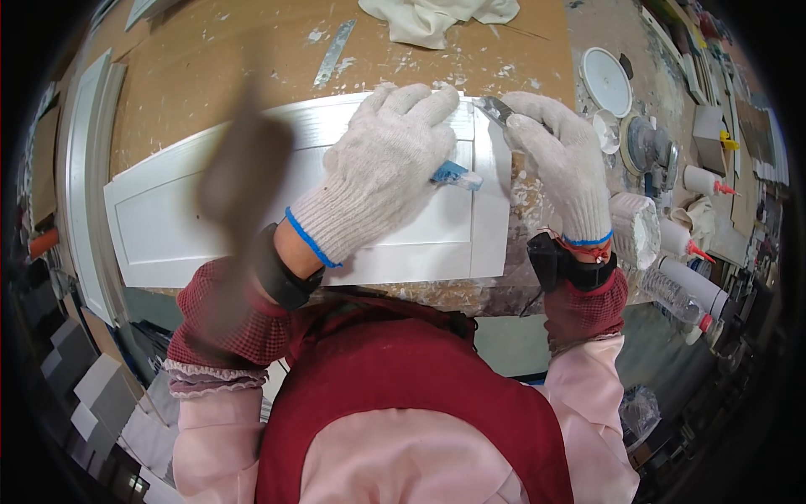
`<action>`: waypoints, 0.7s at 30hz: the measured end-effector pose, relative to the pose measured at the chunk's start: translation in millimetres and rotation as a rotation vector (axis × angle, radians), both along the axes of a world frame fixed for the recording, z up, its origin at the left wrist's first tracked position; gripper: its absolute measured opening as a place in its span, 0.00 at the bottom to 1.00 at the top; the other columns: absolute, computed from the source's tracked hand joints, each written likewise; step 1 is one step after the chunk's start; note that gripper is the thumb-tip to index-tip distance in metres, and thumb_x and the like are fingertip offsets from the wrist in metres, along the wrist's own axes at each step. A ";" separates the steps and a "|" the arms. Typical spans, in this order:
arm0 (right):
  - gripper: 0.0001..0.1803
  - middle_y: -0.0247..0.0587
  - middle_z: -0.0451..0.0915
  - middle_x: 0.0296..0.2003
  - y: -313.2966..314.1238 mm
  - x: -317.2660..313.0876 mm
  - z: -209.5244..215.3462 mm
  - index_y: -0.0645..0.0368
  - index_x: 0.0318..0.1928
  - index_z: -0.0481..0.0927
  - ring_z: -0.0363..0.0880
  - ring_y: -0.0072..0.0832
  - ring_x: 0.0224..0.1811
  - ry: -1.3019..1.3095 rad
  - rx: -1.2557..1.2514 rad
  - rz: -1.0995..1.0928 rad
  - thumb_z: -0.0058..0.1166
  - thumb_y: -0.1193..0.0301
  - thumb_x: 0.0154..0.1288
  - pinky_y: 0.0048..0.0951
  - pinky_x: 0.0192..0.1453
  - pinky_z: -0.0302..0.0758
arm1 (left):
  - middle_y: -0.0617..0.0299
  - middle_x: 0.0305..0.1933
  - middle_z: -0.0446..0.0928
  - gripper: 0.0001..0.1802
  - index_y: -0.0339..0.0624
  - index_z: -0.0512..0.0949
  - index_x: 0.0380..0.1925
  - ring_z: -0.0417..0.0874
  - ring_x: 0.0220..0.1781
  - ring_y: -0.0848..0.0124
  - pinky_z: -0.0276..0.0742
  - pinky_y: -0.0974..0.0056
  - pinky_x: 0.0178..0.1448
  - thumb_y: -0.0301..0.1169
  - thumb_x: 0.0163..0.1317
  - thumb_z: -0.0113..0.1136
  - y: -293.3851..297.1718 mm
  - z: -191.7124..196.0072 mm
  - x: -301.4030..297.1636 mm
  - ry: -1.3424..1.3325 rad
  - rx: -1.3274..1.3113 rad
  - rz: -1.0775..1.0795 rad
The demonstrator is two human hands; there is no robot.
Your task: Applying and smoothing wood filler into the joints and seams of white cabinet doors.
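Observation:
A white door-like panel (386, 257) with a recessed centre lies across the workbench. My left hand (390, 151), in a white knit glove with a blue cuff edge, lies over it with the fingers bent at its far edge. Under the thumb side sticks out a blue tool (454, 175) smeared with white; its other end is hidden by the glove. My right hand (567, 151), gloved too, grips a small metal-bladed scraper (494, 110) between thumb and fingers. The blade is at the panel's far right corner.
A blurred brown object (245, 172) hangs close to the camera at left. White cloth (437, 18) and a metal strip (335, 52) lie at the back. At right stand a round white lid (605, 81), red-tipped bottles (703, 181) and a clear bottle (672, 296). White boards (84, 193) lean at left.

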State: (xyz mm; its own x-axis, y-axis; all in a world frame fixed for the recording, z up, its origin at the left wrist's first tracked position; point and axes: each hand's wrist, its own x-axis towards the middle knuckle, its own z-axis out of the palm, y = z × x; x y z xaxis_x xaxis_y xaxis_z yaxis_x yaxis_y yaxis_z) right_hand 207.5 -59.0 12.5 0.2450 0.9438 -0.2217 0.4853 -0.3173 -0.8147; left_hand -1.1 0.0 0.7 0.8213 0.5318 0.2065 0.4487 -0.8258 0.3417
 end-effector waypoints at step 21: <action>0.22 0.34 0.77 0.33 -21.0 -28.0 -13.4 0.48 0.51 0.79 0.80 0.35 0.34 -0.776 0.411 0.308 0.58 0.73 0.52 0.32 0.33 0.77 | 0.58 0.60 0.74 0.10 0.43 0.81 0.32 0.73 0.63 0.55 0.72 0.56 0.65 0.32 0.48 0.67 0.6 -0.6 -1.3 0.019 -0.011 0.009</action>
State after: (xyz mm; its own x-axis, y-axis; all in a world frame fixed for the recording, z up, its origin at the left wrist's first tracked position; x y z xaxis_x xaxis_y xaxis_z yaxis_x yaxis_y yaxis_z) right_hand 179.5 -80.0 -0.9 -0.0899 0.9599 0.2654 0.9562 0.1578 -0.2467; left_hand -2.4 0.6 0.0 0.8200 0.5415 0.1852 0.4628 -0.8178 0.3421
